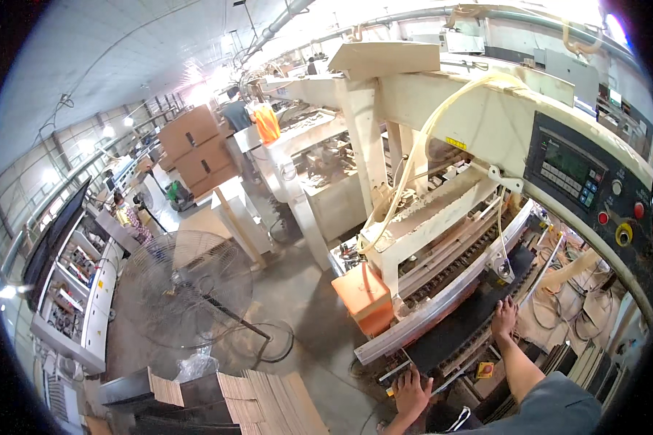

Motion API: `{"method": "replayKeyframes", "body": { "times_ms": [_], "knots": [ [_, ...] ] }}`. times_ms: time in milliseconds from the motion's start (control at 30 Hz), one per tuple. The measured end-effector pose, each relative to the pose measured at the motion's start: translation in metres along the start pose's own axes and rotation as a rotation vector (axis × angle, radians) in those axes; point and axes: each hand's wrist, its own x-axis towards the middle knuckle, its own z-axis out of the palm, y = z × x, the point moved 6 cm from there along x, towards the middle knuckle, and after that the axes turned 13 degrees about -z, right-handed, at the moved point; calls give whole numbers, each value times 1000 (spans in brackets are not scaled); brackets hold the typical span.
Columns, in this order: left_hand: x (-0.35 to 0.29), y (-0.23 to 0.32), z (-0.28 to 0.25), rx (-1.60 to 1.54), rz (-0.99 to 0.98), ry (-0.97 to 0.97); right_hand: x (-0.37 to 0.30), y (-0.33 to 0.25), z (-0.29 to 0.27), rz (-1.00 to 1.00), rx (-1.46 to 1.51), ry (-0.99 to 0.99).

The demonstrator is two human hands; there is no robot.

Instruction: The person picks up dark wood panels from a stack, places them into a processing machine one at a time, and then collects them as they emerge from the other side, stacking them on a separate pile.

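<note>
A long dark board (pixel 450 335) lies on the machine's feed track, along a pale metal rail (pixel 406 335). At the board's near-left end is my left hand (pixel 412 393), palm down with its fingers spread; whether it touches the board is hard to tell. My right hand (pixel 506 319) rests on the board's right side, fingers stretched out and lying flat. Neither hand grips anything that shows. Between my forearms sits a small yellow box with a red button (pixel 485 370).
A control panel (pixel 577 174) hangs on the upper right, and an orange box (pixel 364 297) stands beside the rail. To the left are a large wire-cage fan (pixel 196 286) and stacked boards (pixel 261 402). Cables and more boards (pixel 591 370) lie at right. Other people are farther back.
</note>
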Motion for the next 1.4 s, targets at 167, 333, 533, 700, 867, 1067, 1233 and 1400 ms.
{"method": "replayKeyframes", "body": {
  "times_ms": [167, 333, 533, 700, 867, 1067, 1233, 1400],
  "knots": [
    [0, -3, 7, -14, -10, -63, -2, -12, -13, 40, -6, -15],
    [-2, -9, 22, 55, -8, -17, 2, -11, -8, 34, 2, -14],
    [-2, -3, 16, 58, -38, -21, 1, -2, 0, 23, -3, 15],
    [-5, -3, 17, 0, -49, 84, 3, -2, 6, -43, -11, 5],
    [-4, 1, 16, 53, -159, 35, 4, -4, 5, -57, -42, -5],
    [-8, 6, -2, -66, -132, 188, -6, -26, -9, -84, 22, -49],
    [-3, 7, 16, -61, -121, 177, -50, -26, 29, -102, 165, -240],
    [-13, -13, 21, -64, -188, 79, -132, -87, 32, 327, 994, -489]
  ]
}}
